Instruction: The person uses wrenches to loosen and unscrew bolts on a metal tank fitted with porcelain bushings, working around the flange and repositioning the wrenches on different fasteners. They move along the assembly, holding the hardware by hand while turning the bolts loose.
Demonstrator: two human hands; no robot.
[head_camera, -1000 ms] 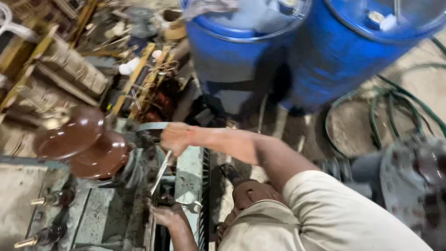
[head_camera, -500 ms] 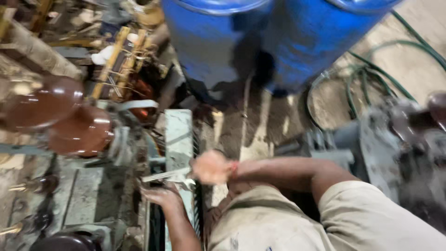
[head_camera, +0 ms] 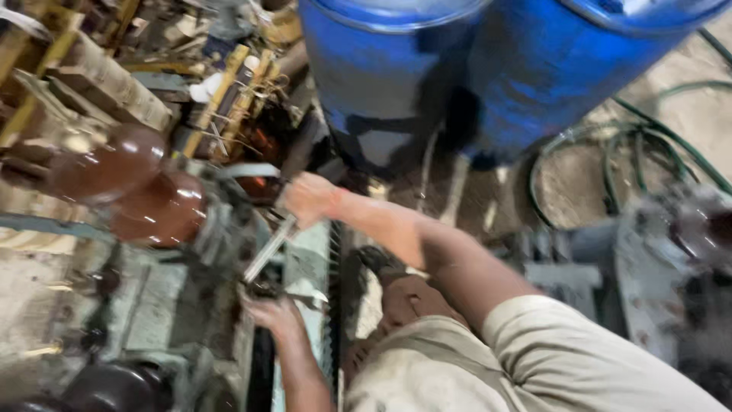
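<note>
My right hand (head_camera: 309,200) grips the top end of a long metal wrench (head_camera: 267,250) that slants down to the left. Its lower end sits on a dark fitting on the grey-green machine (head_camera: 164,305). My left hand (head_camera: 268,311) reaches up from below and holds at that fitting, by the wrench's lower end. The picture is blurred, so the exact grip of the left fingers is unclear. Two brown ceramic insulators (head_camera: 133,191) stand on the machine just left of the hands.
Two large blue plastic drums (head_camera: 503,69) stand ahead on the dirt floor. A green hose (head_camera: 633,145) lies coiled at right. Wooden frames and scrap (head_camera: 114,76) pile up at upper left. A grey machine body (head_camera: 671,259) sits at right.
My right hand has swung the wrench handle: up a second ago, down near my left hand half a second ago, now back up and left. The camera has shifted too.
</note>
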